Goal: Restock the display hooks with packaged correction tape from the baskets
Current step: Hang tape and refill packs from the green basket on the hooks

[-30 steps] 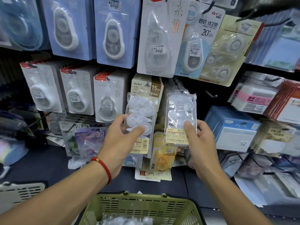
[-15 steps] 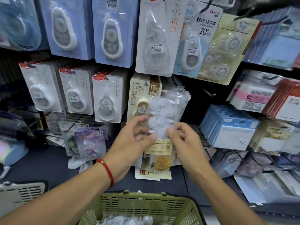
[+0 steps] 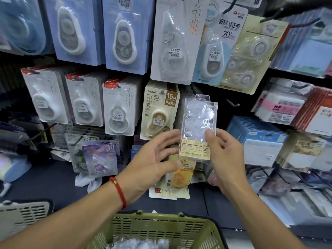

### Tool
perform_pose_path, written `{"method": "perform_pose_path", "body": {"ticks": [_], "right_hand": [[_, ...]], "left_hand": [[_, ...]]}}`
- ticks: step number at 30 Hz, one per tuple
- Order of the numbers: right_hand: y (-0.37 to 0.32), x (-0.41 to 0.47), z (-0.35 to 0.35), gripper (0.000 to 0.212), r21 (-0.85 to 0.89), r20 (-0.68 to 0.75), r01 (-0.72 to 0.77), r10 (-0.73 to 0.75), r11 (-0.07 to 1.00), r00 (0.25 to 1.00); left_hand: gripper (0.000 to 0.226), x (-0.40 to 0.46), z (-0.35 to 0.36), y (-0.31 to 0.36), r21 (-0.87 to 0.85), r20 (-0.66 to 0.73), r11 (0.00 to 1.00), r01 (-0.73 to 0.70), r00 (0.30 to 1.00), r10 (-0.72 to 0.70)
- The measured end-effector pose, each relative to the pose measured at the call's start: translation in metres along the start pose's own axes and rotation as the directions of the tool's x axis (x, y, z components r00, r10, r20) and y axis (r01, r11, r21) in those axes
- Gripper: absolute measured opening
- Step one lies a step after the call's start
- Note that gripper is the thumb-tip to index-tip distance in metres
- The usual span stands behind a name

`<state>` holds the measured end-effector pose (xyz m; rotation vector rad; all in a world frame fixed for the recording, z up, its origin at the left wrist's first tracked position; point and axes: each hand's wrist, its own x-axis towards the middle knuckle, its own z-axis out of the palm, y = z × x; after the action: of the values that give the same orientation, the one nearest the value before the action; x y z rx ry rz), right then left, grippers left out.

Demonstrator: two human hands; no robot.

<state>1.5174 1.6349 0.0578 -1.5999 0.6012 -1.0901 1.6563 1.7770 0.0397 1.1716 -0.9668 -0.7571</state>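
Observation:
My right hand (image 3: 225,157) holds clear packs of correction tape (image 3: 197,126) stacked together, thumb on the front, upright before the display wall. The packs have a yellow label strip at the bottom. My left hand (image 3: 152,162), with a red bracelet at the wrist, is beside the packs with fingers spread, its fingertips close to the packs' left edge. A bare black hook (image 3: 232,103) juts from the wall just right of the packs' top. The green basket (image 3: 161,229) below holds more clear packs.
Carded correction tapes hang in rows, among them a beige 15M card (image 3: 159,110) left of the packs. Blue boxes (image 3: 260,141) and sticky-note packs sit on shelves at right. A white basket (image 3: 21,214) is at lower left. Loose packs lie on the dark shelf.
A second ago each hand held one pack, apart. They were brought together in the middle. Now the right hand holds the stack, shifted right and up, and the left hand has let go.

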Motion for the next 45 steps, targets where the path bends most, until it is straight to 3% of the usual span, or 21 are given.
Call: {"method": "perform_pose_path", "body": {"ticks": [8, 10, 11, 13, 16, 19, 26, 32, 36, 38, 40, 43, 45], "right_hand": [[0.006, 0.004, -0.003, 0.02, -0.02, -0.025, 0.006, -0.006, 1.0, 1.0], [0.011, 0.007, -0.006, 0.019, -0.155, -0.05, -0.003, -0.005, 0.988, 0.999], [0.014, 0.008, -0.008, 0.024, -0.313, -0.066, 0.008, -0.03, 0.95, 0.997], [0.022, 0.009, -0.011, 0.042, -0.634, -0.053, 0.095, -0.166, 0.768, 0.985], [0.028, 0.011, -0.004, 0.044, -0.736, 0.202, 0.399, -0.384, 0.548, 0.901], [0.034, 0.028, 0.009, 0.051, -0.751, 0.418, 0.513, -0.301, 0.416, 0.857], [0.055, 0.074, 0.031, 0.065, -0.853, 0.437, 0.466, -0.168, 0.235, 0.884], [0.059, 0.087, 0.029, 0.073, -0.854, 0.482, 0.496, -0.122, 0.158, 0.868], [0.068, 0.059, 0.02, 0.048, -0.801, 0.424, 0.488, -0.247, 0.346, 0.871], [0.079, 0.036, 0.011, 0.035, -0.758, 0.392, 0.489, -0.298, 0.431, 0.871], [0.091, 0.011, 0.006, 0.027, -0.735, 0.411, 0.463, -0.218, 0.494, 0.885], [0.115, -0.027, 0.004, 0.021, -0.725, 0.554, 0.408, 0.118, 0.555, 0.824], [0.139, -0.059, 0.004, 0.023, -0.753, 0.623, 0.372, 0.408, 0.542, 0.667]], "left_hand": [[0.07, 0.001, 0.0, 0.001, -0.042, 0.003, 0.999, -0.003, 1.0, 0.003], [0.068, 0.002, -0.001, -0.001, 0.086, 0.011, 0.996, -0.017, 1.0, 0.016], [0.067, 0.002, -0.003, -0.002, 0.214, 0.003, 0.976, -0.039, 0.999, 0.039], [0.067, 0.004, -0.01, -0.006, 0.521, -0.025, 0.848, -0.096, 0.991, 0.128], [0.072, 0.012, -0.02, -0.011, 0.811, -0.028, 0.571, -0.129, 0.966, 0.258], [0.079, 0.021, -0.024, -0.014, 0.912, 0.033, 0.376, -0.164, 0.943, 0.33], [0.091, 0.027, -0.026, -0.025, 0.962, 0.068, 0.233, -0.141, 0.953, 0.296], [0.09, 0.026, -0.033, -0.024, 0.97, 0.113, 0.177, -0.163, 0.957, 0.266], [0.073, 0.016, -0.035, -0.026, 0.962, 0.119, 0.205, -0.178, 0.954, 0.274], [0.064, 0.007, -0.038, -0.036, 0.958, 0.126, 0.234, -0.166, 0.976, 0.178], [0.06, -0.008, -0.043, -0.05, 0.962, 0.136, 0.239, -0.133, 0.991, 0.004], [0.058, -0.041, -0.051, -0.078, 0.98, 0.197, 0.097, -0.174, 0.923, -0.33], [0.058, -0.068, -0.056, -0.099, 0.975, 0.198, 0.021, -0.22, 0.823, -0.533]]}}
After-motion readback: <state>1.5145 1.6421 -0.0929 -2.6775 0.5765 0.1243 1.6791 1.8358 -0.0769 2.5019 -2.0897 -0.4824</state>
